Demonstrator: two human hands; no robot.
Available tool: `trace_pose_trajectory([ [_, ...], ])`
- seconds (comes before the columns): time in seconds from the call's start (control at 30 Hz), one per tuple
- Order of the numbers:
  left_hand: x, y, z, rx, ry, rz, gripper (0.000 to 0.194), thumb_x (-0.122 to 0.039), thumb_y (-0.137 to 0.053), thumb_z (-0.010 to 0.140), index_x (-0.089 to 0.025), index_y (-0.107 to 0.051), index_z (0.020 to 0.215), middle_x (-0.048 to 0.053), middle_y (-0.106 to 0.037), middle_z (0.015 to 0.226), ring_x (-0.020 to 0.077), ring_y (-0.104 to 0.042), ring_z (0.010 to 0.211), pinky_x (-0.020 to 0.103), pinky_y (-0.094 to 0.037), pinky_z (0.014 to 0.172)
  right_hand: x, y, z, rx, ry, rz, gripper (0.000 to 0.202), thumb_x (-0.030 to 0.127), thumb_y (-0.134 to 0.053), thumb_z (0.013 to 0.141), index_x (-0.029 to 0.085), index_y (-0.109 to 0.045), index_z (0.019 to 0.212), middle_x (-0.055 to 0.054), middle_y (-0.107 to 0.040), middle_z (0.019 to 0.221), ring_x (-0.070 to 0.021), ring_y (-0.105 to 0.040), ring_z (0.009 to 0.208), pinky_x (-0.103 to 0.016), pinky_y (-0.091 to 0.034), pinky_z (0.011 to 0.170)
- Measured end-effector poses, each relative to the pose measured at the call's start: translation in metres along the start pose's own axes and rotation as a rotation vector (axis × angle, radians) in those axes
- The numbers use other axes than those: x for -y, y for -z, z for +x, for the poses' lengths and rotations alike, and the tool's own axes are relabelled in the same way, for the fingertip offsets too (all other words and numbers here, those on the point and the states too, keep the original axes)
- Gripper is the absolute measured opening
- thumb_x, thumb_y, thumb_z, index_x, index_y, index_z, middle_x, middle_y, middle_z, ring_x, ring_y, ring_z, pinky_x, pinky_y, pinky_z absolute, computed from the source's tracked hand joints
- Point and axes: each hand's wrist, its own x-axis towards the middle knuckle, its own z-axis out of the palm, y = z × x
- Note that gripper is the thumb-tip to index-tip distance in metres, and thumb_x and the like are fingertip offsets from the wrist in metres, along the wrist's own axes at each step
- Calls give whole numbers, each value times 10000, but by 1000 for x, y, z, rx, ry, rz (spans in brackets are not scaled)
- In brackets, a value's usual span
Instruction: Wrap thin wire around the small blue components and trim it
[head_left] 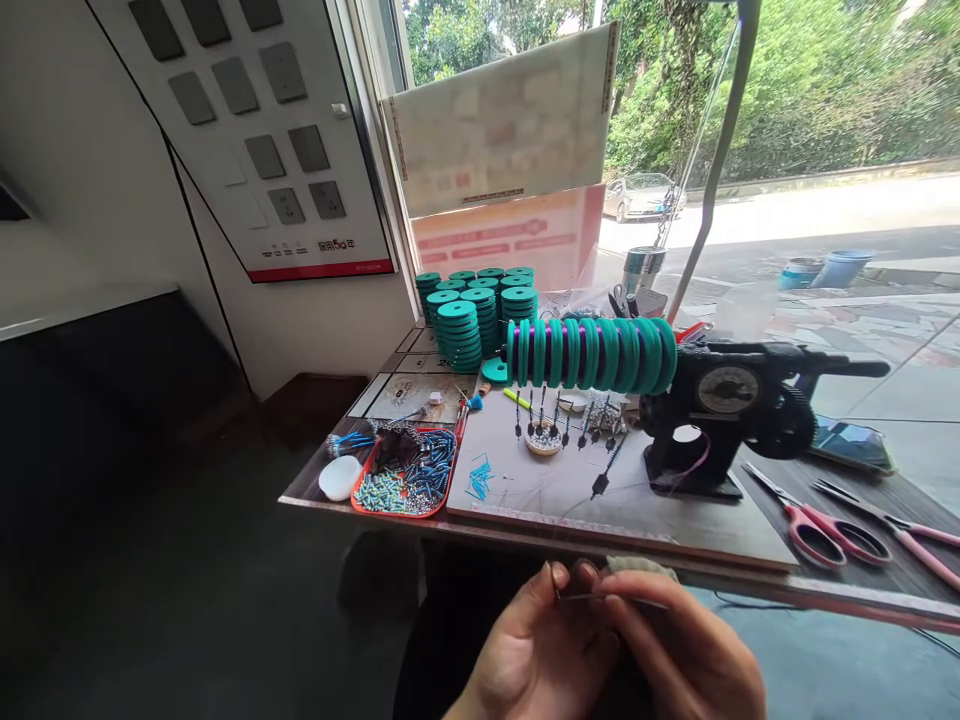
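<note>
Below the front edge of the surface (525,525), at the bottom of the view, both hands are held close together. The left hand (536,650) is curled, with thumb and forefinger pressed together on a small thin hook-like piece (556,583) that stands up between the fingertips. The right hand (686,650) is likewise pinched, its fingertips closed on a fine wire (592,597) that runs across to the left hand; what exactly the wire is cannot be told. The two hands are touching or nearly touching at the fingertips, and both are kept off the surface, just in front of it.

On the surface, straight ahead of the hands, a black hand-cranked winder (720,410) is set, and a row of teal spools (592,353) is carried on its shaft. Below the spools, small dark weights (570,432) are seen hanging or standing beside a small round dish (542,443). Stacks of teal discs (472,310) are piled behind, near the window. To the left, a red tray (405,475) filled with blue and silver tubes is placed, with a white oval object (340,477) just beside it. To the right of the winder, pink-handled scissors (821,525) are laid flat, a second pink-handled tool (900,530) near them, and a phone (855,445) is lying further back.
</note>
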Motion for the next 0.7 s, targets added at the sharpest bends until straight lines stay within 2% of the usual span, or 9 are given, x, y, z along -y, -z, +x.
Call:
trace_pose_trajectory([
  [0.3,0,-3,1,-4,13,8,59,-166,-746,675,-124,-713,701,45,-735,807,139,-650,836,219,-421,832,2,0,3,9,61,-35,100,335,-628,789,250,-677,809,-13,-694,742,-159,-663,639,-212,-543,602],
  [0.47,0,-6,0,14,25,0,88,-163,-758,659,-115,-715,719,47,-741,809,130,-655,821,207,-431,814,-1,3,5,30,182,-77,68,261,-613,797,280,-665,837,20,-692,747,-131,-666,622,-179,-543,588],
  [0.6,4,-2,1,-5,75,11,133,-212,-769,648,-129,-716,737,37,-732,801,116,-651,809,178,-417,829,-8,-2,-3,92,305,-242,121,244,-603,812,277,-703,872,-26,-698,851,-179,-679,697,-256,-572,628],
  [0.7,6,1,0,-47,-49,170,167,-311,-753,663,-157,-709,711,28,-712,744,129,-648,731,202,-447,730,-13,0,-18,142,312,-352,172,271,-550,856,301,-709,915,-36,-691,929,-210,-667,783,-321,-567,692],
])
